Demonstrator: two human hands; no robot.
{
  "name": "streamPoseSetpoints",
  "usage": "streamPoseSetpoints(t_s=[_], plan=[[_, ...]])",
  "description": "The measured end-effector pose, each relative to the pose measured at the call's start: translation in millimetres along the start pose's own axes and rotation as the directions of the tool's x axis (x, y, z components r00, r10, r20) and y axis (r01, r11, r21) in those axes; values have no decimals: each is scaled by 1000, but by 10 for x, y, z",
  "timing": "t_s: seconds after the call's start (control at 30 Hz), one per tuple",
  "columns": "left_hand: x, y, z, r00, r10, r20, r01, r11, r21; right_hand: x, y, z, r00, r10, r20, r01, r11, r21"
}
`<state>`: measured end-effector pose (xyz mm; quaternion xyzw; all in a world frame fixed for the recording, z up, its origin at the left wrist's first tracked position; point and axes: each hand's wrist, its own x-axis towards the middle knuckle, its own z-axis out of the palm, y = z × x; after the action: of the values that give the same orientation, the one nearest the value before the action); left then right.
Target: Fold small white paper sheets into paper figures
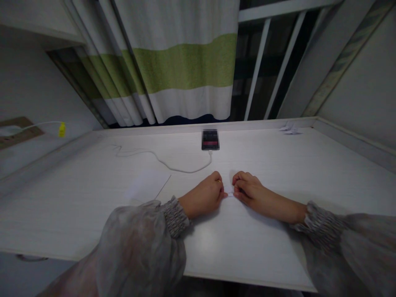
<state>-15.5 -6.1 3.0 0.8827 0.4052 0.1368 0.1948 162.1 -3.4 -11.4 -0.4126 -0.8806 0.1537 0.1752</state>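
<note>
Close together over the middle of the white desk, both my hands pinch a small piece of white paper (230,194). My left hand (212,192) is closed on its left end, with a ring on one finger. From the other side my right hand (249,189) grips the right end, thumb and fingers pressed together. Only a narrow strip of the paper shows in the gap; my fingers hide the rest, so its shape cannot be made out. Grey, sheer sleeves with gathered cuffs cover both forearms.
A white sheet of paper (148,184) lies left of my hands. Behind them a dark phone-like device (210,140) is plugged into a white cable (179,169). Folded white paper pieces (290,128) sit at the back right. A curtain (185,68) hangs beyond the desk (77,198).
</note>
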Motion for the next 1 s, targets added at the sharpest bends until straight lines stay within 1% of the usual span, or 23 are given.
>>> streamPoseSetpoints(t_s=[0.27, 0.43, 0.53, 0.7, 1.0], plan=[[26, -10, 0, 998, -59, 6, 60, 996, -67, 33, -48, -17, 990, 135, 48, -136, 990, 22], [45, -23, 13, 995, -103, -5, 102, 990, -94, 52, -77, -36, 978, 197, 69, -198, 980, 11], [49, -19, 14, 996, -92, -1, 91, 993, -70, 55, -87, -37, 975, 211, 71, -211, 977, -4], [55, -4, 3, 996, -84, 40, 84, 996, -14, 54, -125, -41, 968, 237, 76, -235, 971, -33], [85, -35, 11, 995, -99, 33, 101, 994, -47, 80, -102, -15, 958, 279, 73, -275, 960, -61]])
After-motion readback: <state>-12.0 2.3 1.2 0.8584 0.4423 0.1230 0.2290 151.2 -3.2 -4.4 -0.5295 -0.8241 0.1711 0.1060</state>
